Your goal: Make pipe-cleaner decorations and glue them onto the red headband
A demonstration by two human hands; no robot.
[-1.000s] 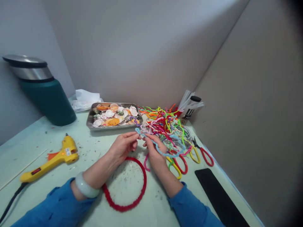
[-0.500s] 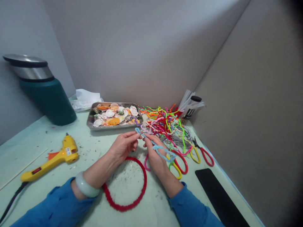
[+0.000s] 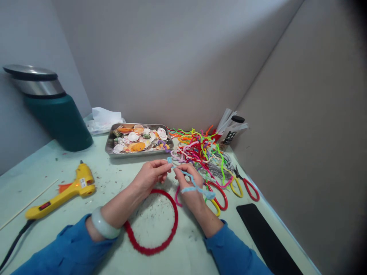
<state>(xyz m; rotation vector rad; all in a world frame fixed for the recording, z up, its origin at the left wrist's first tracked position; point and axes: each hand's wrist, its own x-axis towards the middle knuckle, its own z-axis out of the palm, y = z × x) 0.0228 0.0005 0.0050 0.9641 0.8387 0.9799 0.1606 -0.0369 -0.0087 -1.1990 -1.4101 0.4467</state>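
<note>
A light blue pipe cleaner [image 3: 192,182] runs between my two hands above the table. My left hand [image 3: 151,175] pinches it near one end, where a small blue loop sticks up past the fingertips. Thumb and index finger of my right hand [image 3: 191,187] grip it just beside, and its bent tail lies across the back of that hand. Under my hands a fuzzy red ring [image 3: 175,219] rests flat on the table, its far left side hidden by my left forearm. A pink pipe cleaner [image 3: 178,196] curls out next to my right hand.
A metal tray [image 3: 137,154] of shells stands behind. To its right lie tangled pipe cleaners [image 3: 197,147], and scissors [image 3: 250,190] nearer me. A yellow glue gun [image 3: 65,194] and a green bottle [image 3: 57,118] are at left, a black strip [image 3: 263,233] at right.
The blue end at my left fingertips has become more compact and rounded. The pipe cleaner's tail has swung over my right hand, and my right fingers have shifted slightly.
</note>
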